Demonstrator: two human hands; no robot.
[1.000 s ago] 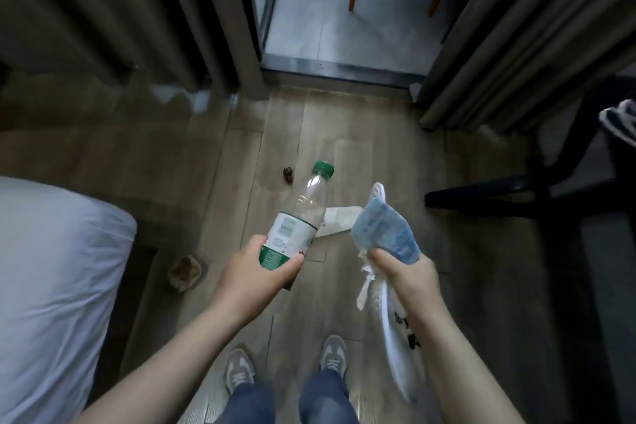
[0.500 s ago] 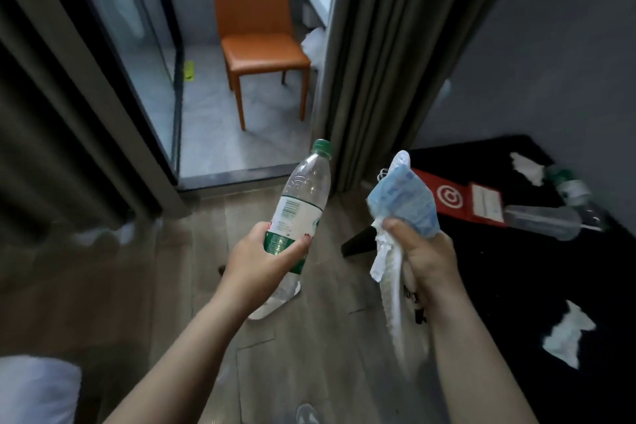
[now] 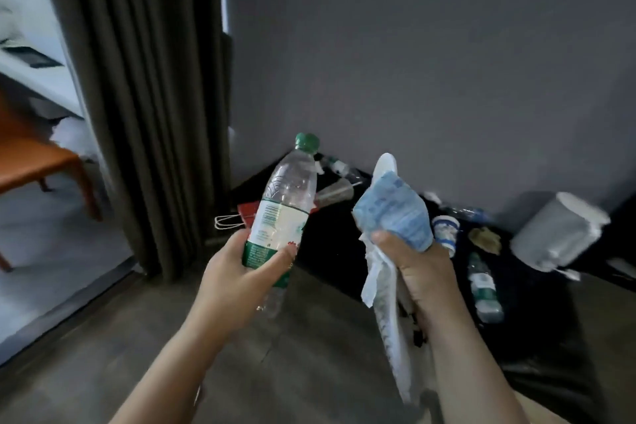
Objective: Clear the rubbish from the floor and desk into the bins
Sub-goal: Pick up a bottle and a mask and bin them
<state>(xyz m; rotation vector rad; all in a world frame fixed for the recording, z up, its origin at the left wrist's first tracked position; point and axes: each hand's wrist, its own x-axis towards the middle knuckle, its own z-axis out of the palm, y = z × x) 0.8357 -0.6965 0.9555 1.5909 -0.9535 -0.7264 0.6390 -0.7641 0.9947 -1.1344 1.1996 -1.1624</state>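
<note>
left hand [image 3: 237, 282] grips the bottle [image 3: 285, 203], covering its lower label; right hand [image 3: 420, 272] clutches a blurred blue packet [image 3: 395, 213].

A dark curtain [image 3: 144, 96] hangs beside the grey wall [image 3: 413, 62] — an orange chair [image 3: 34, 155] beyond it at left.
</note>
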